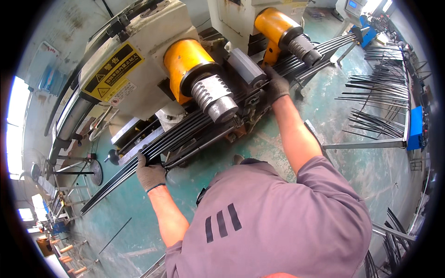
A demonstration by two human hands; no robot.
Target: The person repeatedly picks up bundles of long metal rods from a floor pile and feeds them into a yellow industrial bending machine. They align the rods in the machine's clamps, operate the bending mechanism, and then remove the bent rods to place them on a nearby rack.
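A bundle of long dark metal rods runs slantwise across the machine, from low on the left to high on the right. My left hand, in a brown-grey knit glove, is closed on the bundle toward its left end, thumb on top. At the machine's middle my right hand, gloved alike, is closed at the rods beside a grey metal block. What its fingers hold is hidden. Between my hands, an orange cylinder with a ridged steel end juts out over the rods.
A second orange cylinder stands farther right. A rack with many dark rods fills the right side. One loose rod lies on the green floor. A round-based stand is at the left.
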